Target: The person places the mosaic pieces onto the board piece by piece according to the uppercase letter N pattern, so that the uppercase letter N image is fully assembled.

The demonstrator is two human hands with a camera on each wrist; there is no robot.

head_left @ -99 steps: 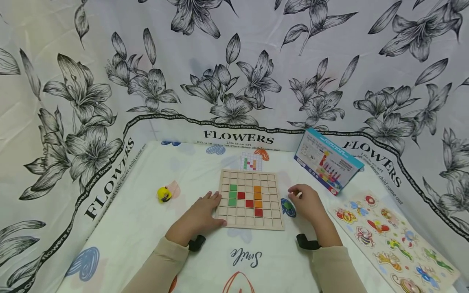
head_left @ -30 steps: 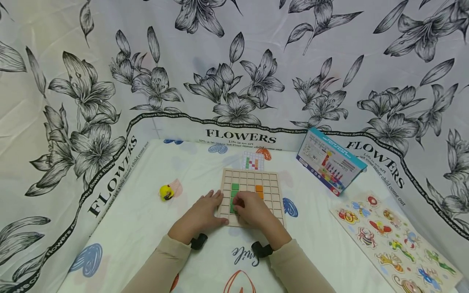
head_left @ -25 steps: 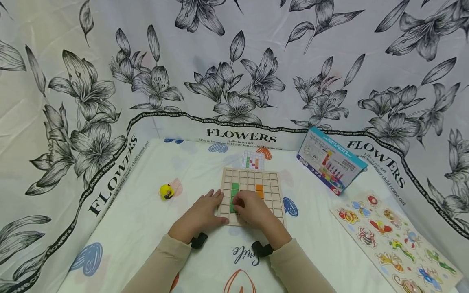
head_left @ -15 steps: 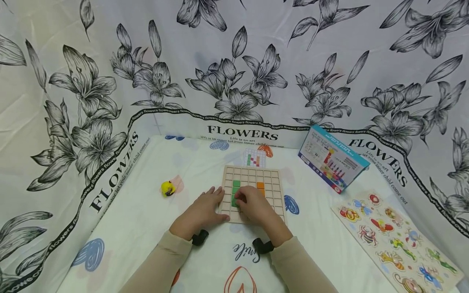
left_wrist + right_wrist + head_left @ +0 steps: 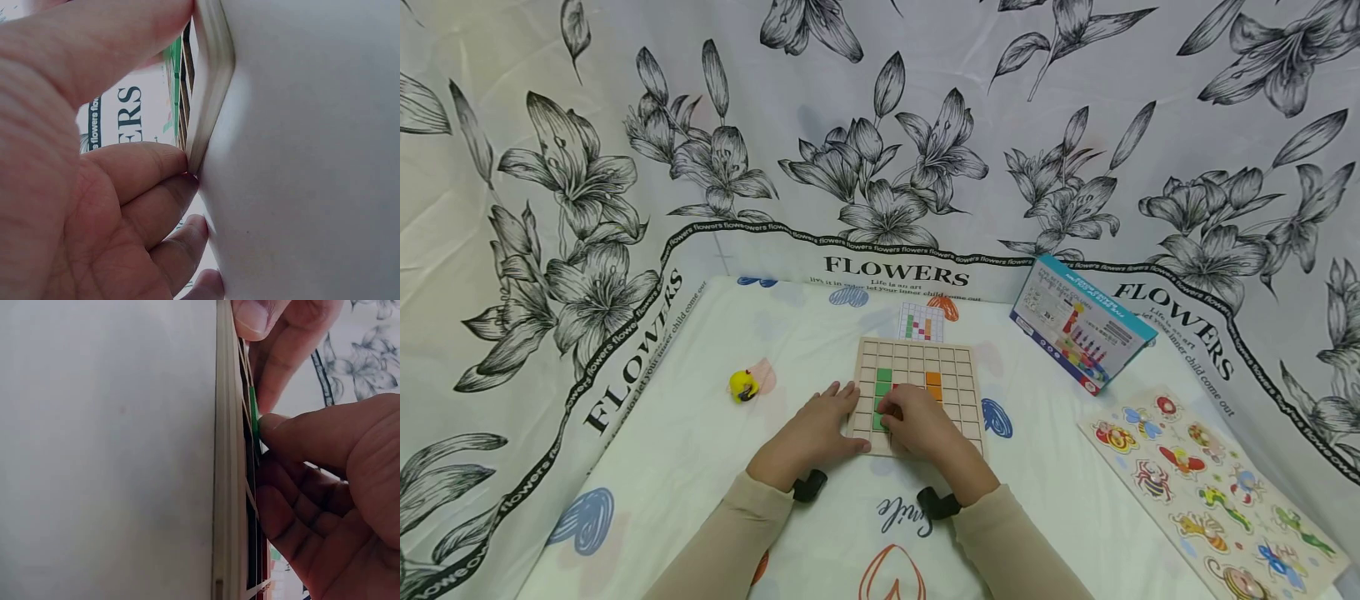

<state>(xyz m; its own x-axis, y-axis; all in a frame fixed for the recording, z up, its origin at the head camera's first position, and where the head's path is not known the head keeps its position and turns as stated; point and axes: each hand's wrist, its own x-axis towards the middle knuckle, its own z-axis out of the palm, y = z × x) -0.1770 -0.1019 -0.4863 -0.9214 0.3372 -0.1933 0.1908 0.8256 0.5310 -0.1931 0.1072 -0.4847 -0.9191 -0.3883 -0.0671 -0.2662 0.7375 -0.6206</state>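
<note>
In the head view my left hand (image 5: 817,427) rests at the near left corner of a wooden grid board (image 5: 955,354), fingertips along its left side and thumb by the front edge. The left wrist view has the fingertips right at the board's edge (image 5: 209,119). Over the board, my right hand (image 5: 921,425) pinches a green square tile (image 5: 878,421) at the low end of a column of green tiles (image 5: 883,383). In the right wrist view its thumb meets the green tile (image 5: 254,412). Orange tiles (image 5: 933,385) stand to the right; the hand mostly hides the red ones.
Behind the board lies a pattern card (image 5: 921,323) printed with coloured squares. A toy box (image 5: 1078,325) stands at the back right, and a puzzle board with insect pictures (image 5: 1206,492) lies at the right. A small yellow toy (image 5: 743,387) is on the left.
My right hand has come from beside the board to over the green column, now one green tile longer at its near end. The left hand keeps its place at the corner.
</note>
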